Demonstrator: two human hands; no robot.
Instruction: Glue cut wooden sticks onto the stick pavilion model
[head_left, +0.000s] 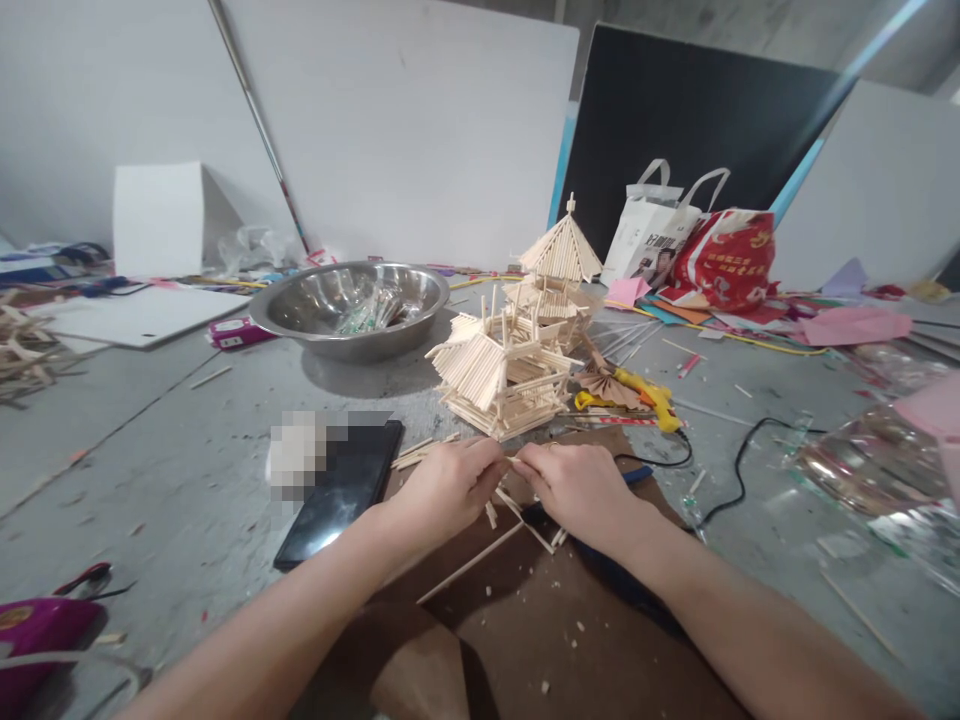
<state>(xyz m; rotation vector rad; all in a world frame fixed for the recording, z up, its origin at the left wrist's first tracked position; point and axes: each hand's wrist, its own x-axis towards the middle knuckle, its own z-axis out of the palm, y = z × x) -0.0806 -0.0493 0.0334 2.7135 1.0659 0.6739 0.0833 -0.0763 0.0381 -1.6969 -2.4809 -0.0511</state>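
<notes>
My left hand (457,485) and my right hand (574,490) meet fingertip to fingertip over a brown board (570,640). Both are closed in a pinch. A short piece of thin wooden stick (511,459) shows between the fingertips, its ends hidden by the fingers. Right behind the hands stands a partly roofed pavilion model (499,375) built of pale sticks. A taller pagoda model (566,255) with a pointed roof is behind it. Under the hands lie several loose sticks, one long stick (472,562) and a dark-handled tool, mostly covered by my right hand.
A black tablet (345,490) lies left of my hands. Farther back is a steel bowl (349,345) with plastic-wrapped contents. A yellow glue gun (652,395) with a black cord lies at right. Bags (724,260), coloured paper and clear plastic (877,460) line the right side.
</notes>
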